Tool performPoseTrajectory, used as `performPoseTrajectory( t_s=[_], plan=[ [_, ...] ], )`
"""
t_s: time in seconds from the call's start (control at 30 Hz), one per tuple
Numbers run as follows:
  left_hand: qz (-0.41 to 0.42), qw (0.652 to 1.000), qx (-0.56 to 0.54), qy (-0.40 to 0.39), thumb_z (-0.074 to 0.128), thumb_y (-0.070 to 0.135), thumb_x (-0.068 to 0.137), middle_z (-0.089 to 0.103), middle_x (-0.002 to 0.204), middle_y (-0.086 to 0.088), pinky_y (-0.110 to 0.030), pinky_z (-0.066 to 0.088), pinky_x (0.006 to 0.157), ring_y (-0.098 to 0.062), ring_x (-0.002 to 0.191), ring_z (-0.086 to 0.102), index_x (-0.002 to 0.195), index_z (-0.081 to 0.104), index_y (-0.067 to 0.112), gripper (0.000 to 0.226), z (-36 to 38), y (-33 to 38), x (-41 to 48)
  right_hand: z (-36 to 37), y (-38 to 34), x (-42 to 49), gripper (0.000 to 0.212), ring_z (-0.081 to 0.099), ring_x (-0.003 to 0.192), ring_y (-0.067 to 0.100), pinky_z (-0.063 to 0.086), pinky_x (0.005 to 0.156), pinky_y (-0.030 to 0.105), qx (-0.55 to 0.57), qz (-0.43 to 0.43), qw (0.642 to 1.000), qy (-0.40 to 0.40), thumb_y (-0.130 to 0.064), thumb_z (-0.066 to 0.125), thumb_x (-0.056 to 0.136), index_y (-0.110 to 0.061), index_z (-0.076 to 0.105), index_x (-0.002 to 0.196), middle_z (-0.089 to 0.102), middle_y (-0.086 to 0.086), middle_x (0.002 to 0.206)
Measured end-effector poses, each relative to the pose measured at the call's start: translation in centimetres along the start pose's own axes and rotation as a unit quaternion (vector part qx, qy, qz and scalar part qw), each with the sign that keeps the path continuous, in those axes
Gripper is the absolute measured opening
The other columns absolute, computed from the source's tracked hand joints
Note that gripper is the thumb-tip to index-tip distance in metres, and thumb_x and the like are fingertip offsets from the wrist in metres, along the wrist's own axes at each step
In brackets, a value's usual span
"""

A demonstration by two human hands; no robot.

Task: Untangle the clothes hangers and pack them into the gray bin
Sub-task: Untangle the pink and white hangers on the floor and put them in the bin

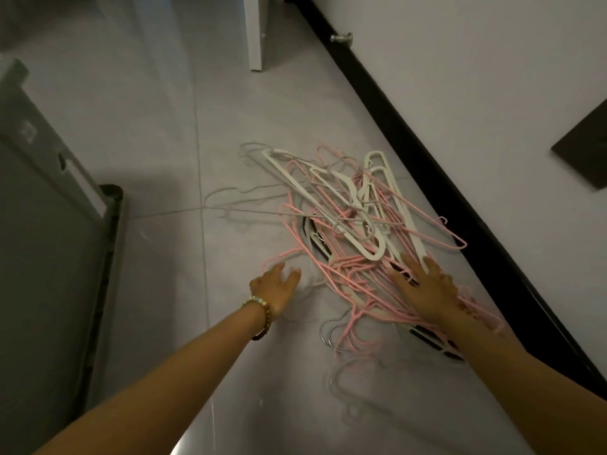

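Observation:
A tangled heap of hangers (354, 224) lies on the pale floor: pink wire ones, white plastic ones, thin grey ones and black-and-white ones underneath. My left hand (274, 289), with a bead bracelet on the wrist, reaches to the heap's near left edge, fingers loosely spread beside a pink hanger (285, 256). My right hand (427, 287) lies flat on the near right part of the heap, fingers straight over pink and white hangers. The gray bin (49, 257) stands at the left, its dark rim facing the heap.
A white wall with a black baseboard (427, 149) runs diagonally along the right, close behind the heap. A white furniture leg (256, 34) stands at the top centre. A dark square panel (584, 149) sits on the wall. Tiled floor lies between bin and heap.

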State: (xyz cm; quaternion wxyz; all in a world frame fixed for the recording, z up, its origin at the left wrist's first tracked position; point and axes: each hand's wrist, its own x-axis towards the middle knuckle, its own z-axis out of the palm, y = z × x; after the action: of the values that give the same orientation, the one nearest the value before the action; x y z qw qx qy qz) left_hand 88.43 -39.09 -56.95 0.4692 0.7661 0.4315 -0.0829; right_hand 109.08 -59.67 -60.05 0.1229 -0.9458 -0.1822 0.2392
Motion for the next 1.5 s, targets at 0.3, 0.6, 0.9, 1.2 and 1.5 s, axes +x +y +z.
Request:
performPoseTrajectory(
  t_s=[0.3, 0.6, 0.9, 1.2, 1.5],
  plan=[
    [-0.014, 0.992, 0.111, 0.054, 0.023, 0.035, 0.100, 0.057, 0.125, -0.019, -0.039, 0.033, 0.104, -0.035, 0.117, 0.049, 0.115, 0.058, 0.005, 0.049, -1.5, -3.6, 0.6, 5.5, -5.6, -5.3, 0.063, 0.011, 0.140, 0.037, 0.012, 0.113, 0.050, -0.007, -0.056, 0.998, 0.028, -0.076, 0.030, 0.080, -0.056, 0.020, 0.139, 0.004, 0.001, 0.157],
    [-0.083, 0.995, -0.014, 0.051, 0.022, 0.055, 0.094, 0.057, 0.096, -0.014, -0.038, 0.042, 0.090, -0.032, 0.093, 0.055, 0.092, 0.056, 0.004, 0.062, -3.5, -7.9, -1.2, 9.3, -9.2, -12.9, 0.046, 0.000, 0.142, 0.033, 0.005, 0.115, 0.047, -0.005, -0.124, 0.986, -0.110, -0.066, 0.032, 0.088, -0.057, 0.032, 0.134, -0.001, -0.012, 0.158],
    [0.030, 0.988, -0.086, 0.121, 0.033, 0.041, 0.097, 0.032, 0.149, -0.014, -0.043, 0.026, 0.115, -0.030, 0.136, 0.032, 0.144, 0.032, 0.014, 0.054, -4.6, -6.3, -0.4, 3.2, -13.2, -10.1, 0.038, 0.063, 0.089, 0.020, 0.052, 0.083, 0.036, 0.030, -0.159, 0.987, 0.003, -0.053, 0.042, 0.092, -0.024, 0.063, 0.107, 0.064, 0.003, 0.107],
    [-0.022, 0.961, -0.256, 0.104, 0.044, 0.031, 0.096, 0.060, 0.085, -0.010, -0.035, 0.049, 0.077, -0.023, 0.075, 0.057, 0.101, 0.063, 0.001, 0.037, -3.0, -1.7, 2.9, 2.3, -17.6, -1.1, 0.045, 0.051, 0.098, 0.017, 0.037, 0.084, 0.032, 0.337, -0.033, 0.934, -0.115, -0.046, 0.047, 0.094, -0.012, 0.059, 0.121, 0.057, -0.002, 0.107],
    [0.046, 0.934, -0.355, 0.017, 0.055, 0.029, 0.091, 0.057, 0.059, -0.006, -0.024, 0.047, 0.050, -0.017, 0.052, 0.054, 0.076, 0.053, 0.016, 0.021, -2.7, -2.9, -0.7, 3.7, -19.6, -1.6, 0.028, 0.065, 0.054, 0.010, 0.051, 0.051, 0.027, 0.511, 0.021, 0.857, -0.061, -0.025, 0.059, 0.091, -0.003, 0.057, 0.109, 0.068, 0.005, 0.086]
  ],
)
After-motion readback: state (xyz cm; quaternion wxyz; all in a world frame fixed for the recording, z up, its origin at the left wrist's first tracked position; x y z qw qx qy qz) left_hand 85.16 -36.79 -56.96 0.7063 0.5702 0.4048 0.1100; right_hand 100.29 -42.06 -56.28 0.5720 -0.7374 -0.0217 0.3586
